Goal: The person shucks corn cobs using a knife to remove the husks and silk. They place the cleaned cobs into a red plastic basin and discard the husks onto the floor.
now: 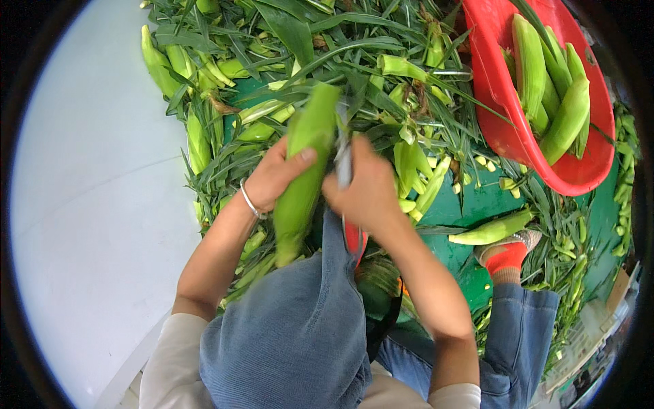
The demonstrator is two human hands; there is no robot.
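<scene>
My left hand (276, 176) grips a green, husk-covered ear of corn (304, 168), thumb across its front. The ear is tilted, its upper end leaning right and its lower end near my knee. Just right of it, my right hand (367, 191) is closed around a grey metal tool (344, 162), blurred by motion. I cannot tell whether this is a knife or scissors. Its upper part lies close along the ear's right side. Below my right hand shows a red item (353, 237), partly hidden; whether it belongs to the tool is unclear.
Cut husks and long leaves (352, 36) cover much of the green floor (449, 197). A red plastic basin (554, 176) at upper right holds several ears of corn (564, 112). One loose ear (493, 227) lies beside a foot in a red sock (506, 255). A pale wall (97, 168) borders the left.
</scene>
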